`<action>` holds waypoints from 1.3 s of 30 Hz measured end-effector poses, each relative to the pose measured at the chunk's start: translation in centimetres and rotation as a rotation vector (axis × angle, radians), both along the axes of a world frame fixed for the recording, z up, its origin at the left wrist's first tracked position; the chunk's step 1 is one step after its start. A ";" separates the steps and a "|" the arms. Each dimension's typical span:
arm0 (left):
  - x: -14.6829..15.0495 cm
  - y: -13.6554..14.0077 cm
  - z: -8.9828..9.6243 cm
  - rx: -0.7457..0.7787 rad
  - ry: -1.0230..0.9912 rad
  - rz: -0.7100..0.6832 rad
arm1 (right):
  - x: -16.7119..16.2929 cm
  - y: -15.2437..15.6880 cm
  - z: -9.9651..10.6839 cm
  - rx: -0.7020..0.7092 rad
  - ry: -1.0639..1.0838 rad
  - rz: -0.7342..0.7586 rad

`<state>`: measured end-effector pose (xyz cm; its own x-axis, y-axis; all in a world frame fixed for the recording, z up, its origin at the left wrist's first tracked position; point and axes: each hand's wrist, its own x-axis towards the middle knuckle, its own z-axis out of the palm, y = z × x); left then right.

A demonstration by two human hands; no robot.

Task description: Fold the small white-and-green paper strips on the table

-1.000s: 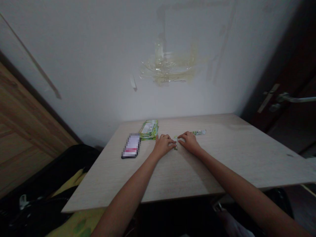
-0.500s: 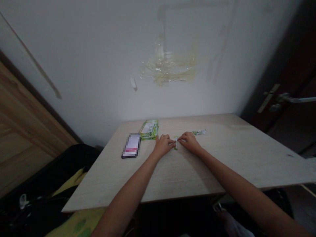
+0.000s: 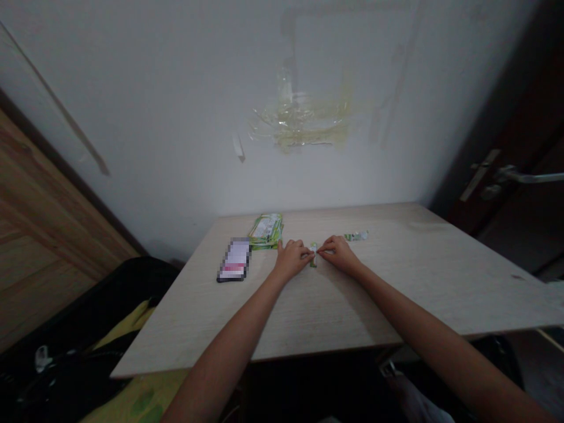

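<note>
A narrow green-and-white folded packet (image 3: 313, 262) lies upright to my view on the table, between my two hands. My left hand (image 3: 292, 258) pinches its left edge with thumb and forefinger. From the other side, my right hand (image 3: 338, 252) has its fingertips pressed together at the packet's right edge. Just beyond the right hand rests a second narrow strip of the same green-and-white wrapping (image 3: 358, 236). A stack of flat green-and-white packets (image 3: 267, 229) sits behind and left of my left hand.
A phone (image 3: 235, 259) with a blurred screen lies on the pale wooden table (image 3: 335, 317), left of my hands. The wall (image 3: 185, 129) borders the table's far edge. A dark door with a metal handle (image 3: 529, 177) stands at the right.
Both hands stay at the packet, with only slight shifts of the fingertips. The stack, strip and phone have not moved.
</note>
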<state>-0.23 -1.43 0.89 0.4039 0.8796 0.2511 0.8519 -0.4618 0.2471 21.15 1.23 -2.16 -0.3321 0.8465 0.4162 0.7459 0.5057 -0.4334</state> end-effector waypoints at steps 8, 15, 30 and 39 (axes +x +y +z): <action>0.3 -0.3 -0.1 -0.023 -0.060 0.034 | -0.1 -0.4 0.3 0.000 -0.027 -0.014; 0.2 0.0 -0.4 -0.048 -0.057 0.049 | -0.2 -0.7 0.7 -0.011 -0.054 -0.004; 0.1 0.1 -0.6 -0.029 -0.050 0.052 | -0.3 0.0 0.1 -0.008 0.083 -0.004; 0.2 0.0 -0.4 -0.048 -0.057 0.058 | -0.6 0.8 -0.4 -0.031 0.063 -0.020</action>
<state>-0.07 -1.42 0.44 0.3382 0.9126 0.2295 0.8609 -0.3986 0.3161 20.56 2.06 -2.59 -0.2892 0.8654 0.4091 0.7261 0.4768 -0.4954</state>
